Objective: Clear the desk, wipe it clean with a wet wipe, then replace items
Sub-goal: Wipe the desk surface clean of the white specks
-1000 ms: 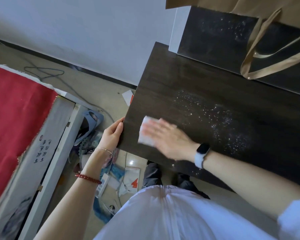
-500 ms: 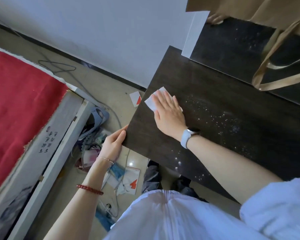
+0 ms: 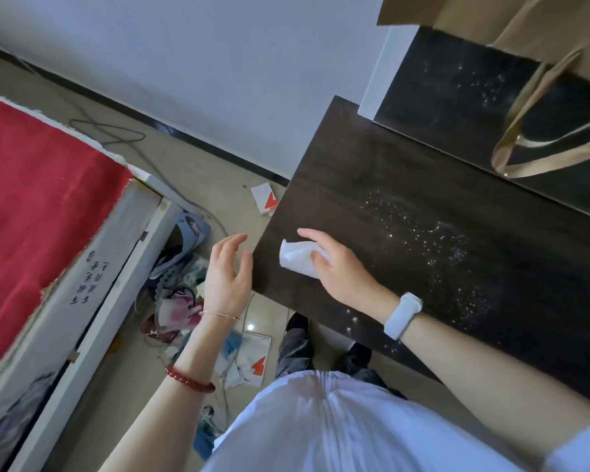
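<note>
The right hand (image 3: 334,267) has dragged the wet wipe (image 3: 298,258) back to the dark desk's (image 3: 372,185) near-left corner and now bunches it in curled fingers. The left hand (image 3: 227,270) has let go of the edge, fingers loosely apart. White specks (image 3: 433,236) farther right remain, so wiping looks unfinished.

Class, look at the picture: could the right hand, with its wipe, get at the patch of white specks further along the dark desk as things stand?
Probably yes. The right hand holds the wet wipe at the desk's left end, and the white specks lie on bare desktop just to its right, with nothing between them. The paper bag's handle hangs further back.
</note>
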### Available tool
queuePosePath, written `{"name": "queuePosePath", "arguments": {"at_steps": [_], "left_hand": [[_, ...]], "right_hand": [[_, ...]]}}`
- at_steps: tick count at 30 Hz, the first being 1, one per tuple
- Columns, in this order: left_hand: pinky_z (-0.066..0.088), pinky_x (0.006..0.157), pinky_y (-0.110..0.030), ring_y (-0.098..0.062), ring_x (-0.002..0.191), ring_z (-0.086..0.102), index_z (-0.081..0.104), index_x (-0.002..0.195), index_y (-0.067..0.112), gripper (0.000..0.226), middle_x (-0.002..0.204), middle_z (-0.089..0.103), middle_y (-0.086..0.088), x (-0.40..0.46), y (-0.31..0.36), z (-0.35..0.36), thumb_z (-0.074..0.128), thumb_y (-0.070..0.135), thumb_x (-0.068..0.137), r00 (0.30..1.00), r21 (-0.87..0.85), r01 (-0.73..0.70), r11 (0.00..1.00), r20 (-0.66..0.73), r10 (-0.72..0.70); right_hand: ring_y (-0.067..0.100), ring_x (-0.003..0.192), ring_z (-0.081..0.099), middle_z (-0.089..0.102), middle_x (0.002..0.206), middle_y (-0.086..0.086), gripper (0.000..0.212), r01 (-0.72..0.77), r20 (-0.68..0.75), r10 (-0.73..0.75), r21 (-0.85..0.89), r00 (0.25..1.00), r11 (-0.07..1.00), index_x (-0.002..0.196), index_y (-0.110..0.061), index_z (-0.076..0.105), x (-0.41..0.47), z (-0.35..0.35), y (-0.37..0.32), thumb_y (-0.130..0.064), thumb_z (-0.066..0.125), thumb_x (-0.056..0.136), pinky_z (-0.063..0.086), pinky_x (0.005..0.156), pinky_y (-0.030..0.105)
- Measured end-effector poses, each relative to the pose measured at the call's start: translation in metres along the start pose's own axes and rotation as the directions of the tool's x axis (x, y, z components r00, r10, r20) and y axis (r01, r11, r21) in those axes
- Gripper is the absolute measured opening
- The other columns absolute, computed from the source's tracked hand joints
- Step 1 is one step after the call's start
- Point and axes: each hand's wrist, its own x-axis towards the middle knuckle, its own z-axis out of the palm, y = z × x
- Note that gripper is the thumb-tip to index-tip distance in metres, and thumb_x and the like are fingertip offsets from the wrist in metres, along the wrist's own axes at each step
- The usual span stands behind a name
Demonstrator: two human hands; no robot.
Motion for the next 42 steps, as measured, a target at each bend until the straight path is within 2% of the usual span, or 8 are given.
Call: {"name": "queuePosePath", "arguments": {"at_steps": [5, 16, 19, 22, 30, 34, 37, 42], "left_hand": [[0.032, 0.102, -0.047, -0.031, 0.127, 0.04, 0.049, 0.126, 0.01, 0.045, 0.135, 0.047, -0.014, 0.002, 0.014, 0.029, 0.032, 0.027, 0.088, 0.97, 0.333, -0.245, 0.911, 0.069, 0.235], [0.034, 0.102, -0.047, -0.032, 0.133, 0.033, 0.033, 0.138, 0.01, 0.05, 0.145, 0.035, -0.017, 0.001, 0.002, 0.049, 0.025, 0.028, 0.092, 0.961, 0.606, -0.276, 0.746, 0.153, 0.232], [0.035, 0.102, -0.047, -0.031, 0.134, 0.032, 0.032, 0.139, 0.011, 0.05, 0.146, 0.034, -0.016, 0.002, 0.003, 0.049, 0.024, 0.029, 0.092, 0.963, 0.607, -0.269, 0.748, 0.154, 0.221], [0.036, 0.101, -0.045, -0.03, 0.134, 0.032, 0.032, 0.139, 0.012, 0.05, 0.146, 0.033, -0.014, 0.002, 0.005, 0.049, 0.024, 0.029, 0.092, 0.966, 0.609, -0.258, 0.75, 0.153, 0.208], [0.035, 0.101, -0.045, -0.03, 0.134, 0.033, 0.032, 0.139, 0.011, 0.051, 0.147, 0.032, -0.015, 0.003, 0.004, 0.05, 0.024, 0.029, 0.091, 0.965, 0.622, -0.261, 0.738, 0.16, 0.207], [0.019, 0.109, -0.049, -0.027, 0.138, 0.023, 0.03, 0.14, 0.014, 0.051, 0.15, 0.026, -0.011, 0.002, 0.008, 0.05, 0.024, 0.028, 0.091, 0.973, 0.609, -0.229, 0.76, 0.142, 0.18], [0.005, 0.113, -0.047, -0.022, 0.142, 0.009, 0.028, 0.14, 0.015, 0.051, 0.153, 0.018, -0.006, 0.004, 0.015, 0.051, 0.025, 0.027, 0.091, 0.98, 0.547, -0.197, 0.814, 0.141, 0.142], [0.005, 0.116, -0.044, -0.02, 0.142, 0.005, 0.026, 0.141, 0.011, 0.046, 0.153, 0.016, -0.007, 0.019, 0.028, 0.051, 0.034, 0.017, 0.095, 0.984, 0.434, -0.17, 0.885, 0.117, 0.132]], "right_hand": [[0.033, 0.119, 0.045, 0.049, 0.131, 0.014, 0.049, -0.095, -0.36, -0.081, -0.446, 0.929, 0.89, 0.132, -0.007, 0.044, 0.006, -0.031, 0.027, 0.002, 0.041, 0.083, 0.036, 0.097, 0.044], [0.034, 0.138, 0.023, 0.025, 0.149, 0.021, 0.058, 0.105, -0.038, -0.229, -0.808, 0.973, 0.58, 0.14, 0.0, 0.026, 0.015, -0.008, 0.065, -0.03, 0.02, 0.09, 0.015, 0.114, 0.045], [0.042, 0.134, 0.026, 0.025, 0.146, 0.028, 0.061, -0.235, -0.365, -0.072, -0.724, 0.928, 0.648, 0.139, 0.002, 0.026, 0.028, -0.06, 0.089, -0.03, 0.013, 0.088, 0.021, 0.109, 0.051], [0.043, 0.137, 0.018, 0.02, 0.147, 0.03, 0.062, -0.602, -0.702, 0.208, -0.375, 0.681, 0.705, 0.141, -0.002, 0.025, 0.031, -0.097, 0.105, -0.034, 0.015, 0.089, 0.016, 0.111, 0.054], [0.029, 0.14, 0.02, 0.025, 0.151, 0.011, 0.054, 0.021, -0.176, -0.213, -0.721, 0.961, 0.692, 0.142, -0.014, 0.027, 0.01, 0.005, 0.059, -0.035, 0.019, 0.093, 0.012, 0.114, 0.043], [0.039, 0.138, 0.021, 0.022, 0.149, 0.024, 0.058, -0.582, -0.709, 0.162, -0.401, 0.686, 0.707, 0.142, -0.003, 0.024, -0.031, -0.077, 0.127, -0.033, 0.017, 0.092, 0.019, 0.111, 0.054], [0.034, 0.141, 0.006, 0.008, 0.153, 0.02, 0.058, -0.736, -0.776, 0.395, -0.127, 0.491, 0.665, 0.144, -0.002, 0.012, -0.01, -0.092, 0.115, -0.032, 0.022, 0.096, 0.006, 0.115, 0.05], [0.023, 0.143, 0.0, 0.007, 0.156, 0.008, 0.054, -0.205, -0.423, -0.058, -0.549, 0.904, 0.81, 0.145, -0.009, 0.012, 0.082, -0.022, 0.039, -0.03, 0.026, 0.098, -0.003, 0.115, 0.04]]}}
